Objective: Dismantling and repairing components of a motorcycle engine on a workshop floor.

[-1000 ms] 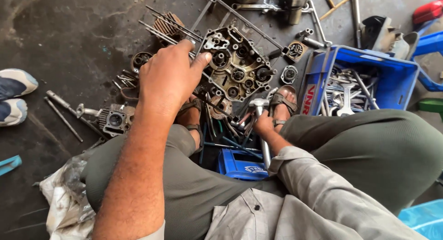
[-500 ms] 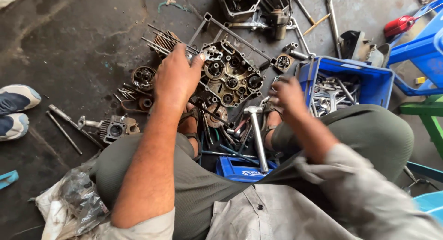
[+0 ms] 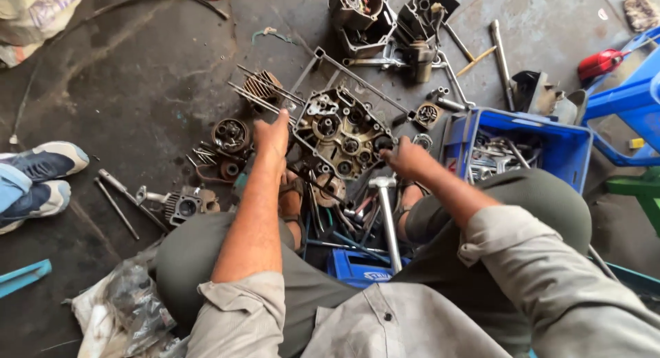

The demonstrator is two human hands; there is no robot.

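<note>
A grimy metal engine crankcase half (image 3: 340, 131), with gears and bearing holes, lies on the dark floor between my feet. My left hand (image 3: 271, 134) grips its left edge, fingers pointing away from me. On the right edge my right hand (image 3: 404, 156) is closed. A steel hammer (image 3: 385, 213) lies just below the case, with its handle towards me across a pile of hand tools. I sit with my knees spread on either side.
A blue crate (image 3: 570, 148) of spanners stands on the right, with a blue stool (image 3: 625, 96) beyond it. Engine parts (image 3: 385, 24) lie at the back. A round part (image 3: 230, 134) and a finned cylinder (image 3: 182, 207) sit on the left. Another person's shoes (image 3: 41, 172) are far left, and a plastic bag (image 3: 124, 310) is near left.
My right hand rose from the tools by the hammer to the case's right edge. My left hand slid off the top of the case to its left edge. The view tilted forward.
</note>
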